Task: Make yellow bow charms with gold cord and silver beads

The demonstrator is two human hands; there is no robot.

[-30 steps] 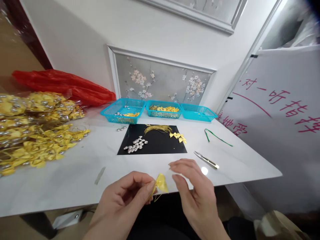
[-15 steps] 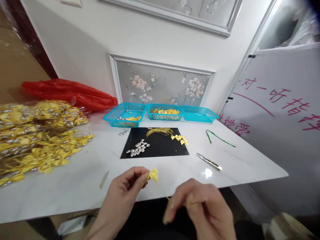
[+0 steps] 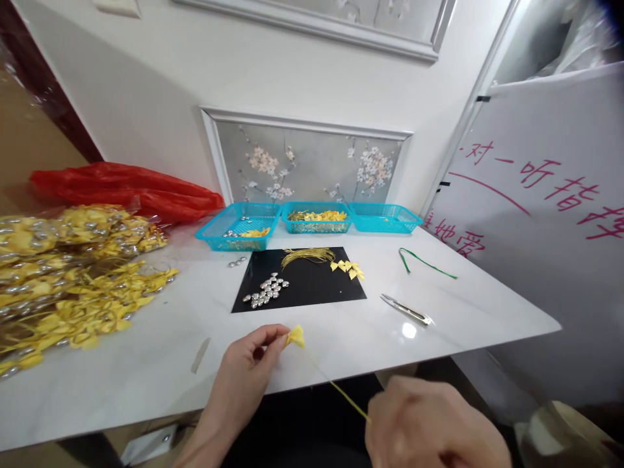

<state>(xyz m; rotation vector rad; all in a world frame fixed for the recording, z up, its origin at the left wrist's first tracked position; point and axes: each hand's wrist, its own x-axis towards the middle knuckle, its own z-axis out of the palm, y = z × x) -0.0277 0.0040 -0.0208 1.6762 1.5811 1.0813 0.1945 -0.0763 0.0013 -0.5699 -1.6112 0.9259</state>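
Note:
My left hand [image 3: 246, 377] pinches a small yellow ribbon bow [image 3: 296, 336] over the near edge of the white table [image 3: 146, 364]. A thin gold cord [image 3: 336, 387] runs taut from the bow down to my right hand [image 3: 433, 426], which is closed in a fist on the cord's end, low at the right. On the black mat [image 3: 312, 286] beyond lie silver beads [image 3: 266, 290], a bundle of gold cords [image 3: 307, 255] and a few yellow bows [image 3: 347, 268].
A big heap of finished yellow bows [image 3: 68, 273] and a red bag [image 3: 121, 188] fill the left. Three turquoise baskets [image 3: 312, 218] stand at the wall. Snips [image 3: 405, 309], a green strip [image 3: 424, 263] and a tape scrap [image 3: 200, 355] lie on the table. A whiteboard [image 3: 546, 221] leans at right.
My right hand closed on the cord and pulled it down and to the right, drawing it taut. The left hand kept hold of the bow and rose slightly.

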